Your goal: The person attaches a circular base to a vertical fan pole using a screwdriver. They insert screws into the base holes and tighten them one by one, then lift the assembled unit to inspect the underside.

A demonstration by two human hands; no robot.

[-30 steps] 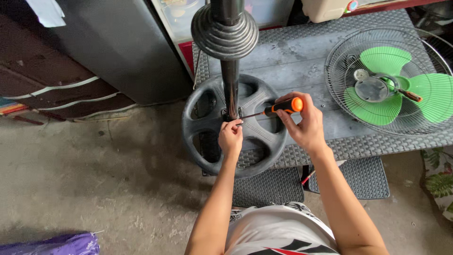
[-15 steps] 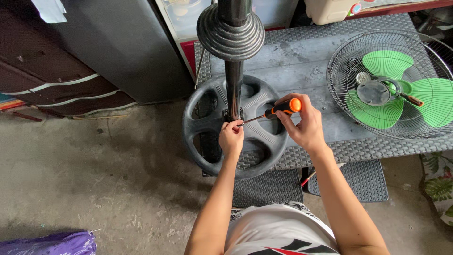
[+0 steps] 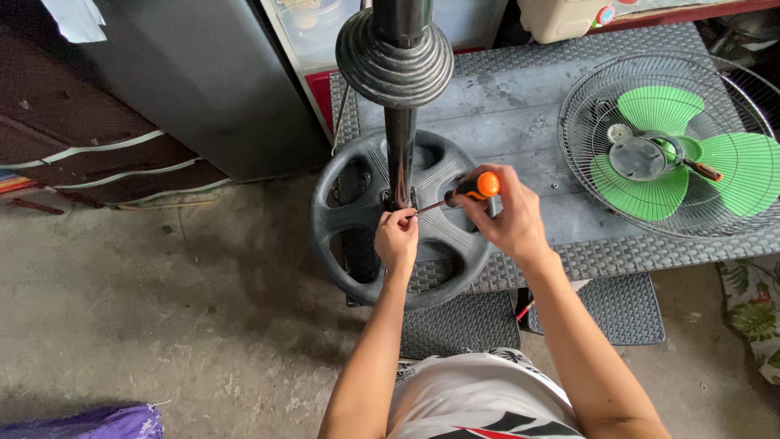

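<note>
Two hands: right hand (image 3: pixel 508 218) grips orange-handled screwdriver (image 3: pixel 463 192), seemingly at round ribbed base (image 3: pixel 357 211).

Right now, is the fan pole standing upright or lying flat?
Upright: the black pole rises from the round base toward the camera, while the right hand holds a screwdriver at its foot.

I see even, soft daylight and a sharp picture; a faint shadow lies on the floor (image 3: pixel 162 325) at lower left, and the upper corners bend slightly.
</note>
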